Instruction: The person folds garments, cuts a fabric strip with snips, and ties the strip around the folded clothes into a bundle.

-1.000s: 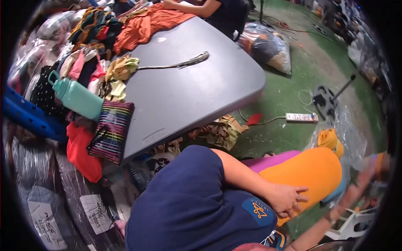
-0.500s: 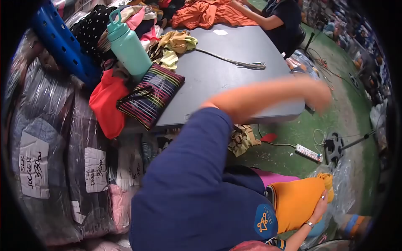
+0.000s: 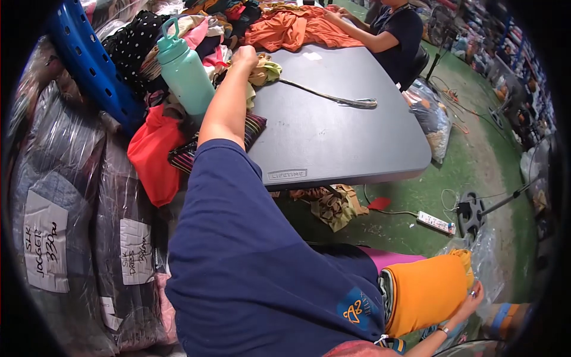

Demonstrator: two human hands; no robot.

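Note:
My left hand (image 3: 244,58) reaches over the table to the tan and yellow cloth (image 3: 266,70), its fingers closed at the cloth; the hand partly hides where they grip. On my lap lies a rolled orange garment bundle (image 3: 428,293), with grey and white layers showing at one end. My right hand (image 3: 471,300), wearing a ring, holds the bundle's far end, where bunched yellow cloth (image 3: 461,263) sticks out. Beneath my left forearm is a striped pouch (image 3: 254,130), partly covered. Close by stands a teal bottle (image 3: 185,80).
A grey table (image 3: 333,137) bears a thin cord (image 3: 327,92) and heaped clothes. At its far side a person (image 3: 397,35) handles orange cloth (image 3: 291,28). Wrapped bales (image 3: 56,232) stand left. A power strip (image 3: 436,222) and a fan base (image 3: 470,214) are on the green floor.
My left hand has swept from the table's right side over to the cloth at its left. My right hand stays at the bundle's end, having shifted slightly down and right.

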